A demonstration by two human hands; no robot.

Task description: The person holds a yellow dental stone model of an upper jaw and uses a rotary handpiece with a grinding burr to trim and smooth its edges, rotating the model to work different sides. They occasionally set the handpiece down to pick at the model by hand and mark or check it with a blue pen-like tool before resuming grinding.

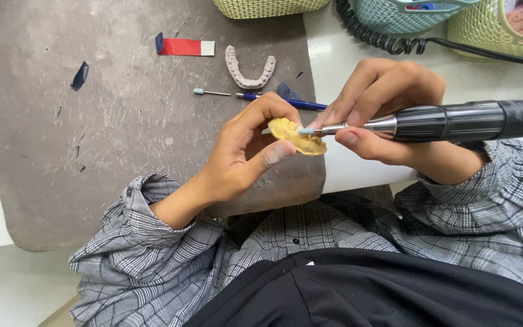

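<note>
Left hand (246, 154): wrist bent, forearm rising from lower left, fingers curled closed around yellow dental cast (298, 137), thumb pressed along its near edge; cast held above edge of grey mat (92, 151). Right hand (382, 118): enters from right, fingers clamped pen-style on black rotary handpiece (455, 121), pale bur tip (305, 130) touching cast. White dental arch (249, 69) lying on mat, well apart.
</note>
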